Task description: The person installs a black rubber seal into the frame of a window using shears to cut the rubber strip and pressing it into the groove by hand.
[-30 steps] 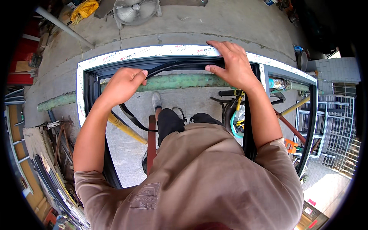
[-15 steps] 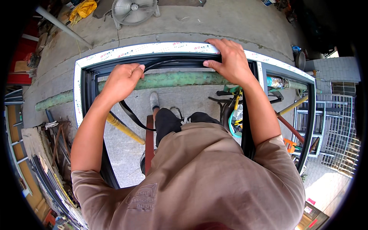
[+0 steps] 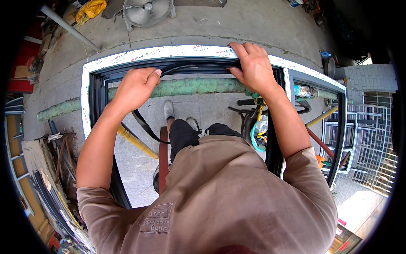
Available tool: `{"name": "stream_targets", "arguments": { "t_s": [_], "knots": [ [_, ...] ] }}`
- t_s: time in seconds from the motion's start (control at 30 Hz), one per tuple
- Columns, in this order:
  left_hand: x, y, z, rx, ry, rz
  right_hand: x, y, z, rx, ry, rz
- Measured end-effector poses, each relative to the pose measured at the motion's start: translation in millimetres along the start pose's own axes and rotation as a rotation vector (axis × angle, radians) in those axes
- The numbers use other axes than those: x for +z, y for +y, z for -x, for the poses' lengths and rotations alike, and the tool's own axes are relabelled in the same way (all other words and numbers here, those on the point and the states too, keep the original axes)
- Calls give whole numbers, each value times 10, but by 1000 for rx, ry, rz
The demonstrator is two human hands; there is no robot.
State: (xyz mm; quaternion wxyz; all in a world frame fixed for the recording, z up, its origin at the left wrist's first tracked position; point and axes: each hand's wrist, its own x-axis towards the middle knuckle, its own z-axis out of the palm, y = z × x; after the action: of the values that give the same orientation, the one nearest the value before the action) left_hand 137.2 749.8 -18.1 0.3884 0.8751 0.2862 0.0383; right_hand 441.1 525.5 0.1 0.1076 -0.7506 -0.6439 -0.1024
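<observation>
A large dark window frame [image 3: 182,51], its face covered in white printed protective film, lies in front of me. My left hand [image 3: 136,88] pinches a black rubber sealing strip [image 3: 146,126] just inside the far rail. From the pinch, one length arches rightward along the rail's inner groove; the other hangs into the opening and loops toward my legs. My right hand [image 3: 255,71] grips the far rail near the divider, fingers over its outer edge and thumb on the inner side by the strip. The strip's end by that thumb is hidden.
A green pipe [image 3: 194,86] runs beneath the frame, with yellow [image 3: 141,144] and red-brown bars [image 3: 164,161] below. A floor fan [image 3: 148,9] stands beyond. Scrap profiles and boards [image 3: 44,169] pile up at left; metal grilles [image 3: 372,139] and more frames lie at right.
Very little differs. My right hand has shifted slightly, its thumb drawn a little closer to the rail. My left hand keeps its pinch on the strip in nearly the same place.
</observation>
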Motion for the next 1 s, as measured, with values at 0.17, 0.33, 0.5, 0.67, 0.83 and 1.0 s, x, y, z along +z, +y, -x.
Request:
{"name": "stream_targets", "arguments": {
  "t_s": [0.17,0.33,0.5,0.67,0.83,1.0],
  "knots": [
    [14,-32,-30,-11,4,-49,70,-47,-79,-32,59,-23],
    [55,-69,-43,37,51,-51,115,-217,-116,-7,113,-57],
    [69,-74,-58,70,114,-30,112,-212,-132,9,119,-72],
    [82,-57,-42,29,101,-12,100,-262,-169,94,85,-128],
    [92,-38,-44,55,123,-9,145,-232,-136,82,102,-83],
    [94,-101,-41,101,134,-36,-1,-132,-153,-35,10,-150]
  ]
}}
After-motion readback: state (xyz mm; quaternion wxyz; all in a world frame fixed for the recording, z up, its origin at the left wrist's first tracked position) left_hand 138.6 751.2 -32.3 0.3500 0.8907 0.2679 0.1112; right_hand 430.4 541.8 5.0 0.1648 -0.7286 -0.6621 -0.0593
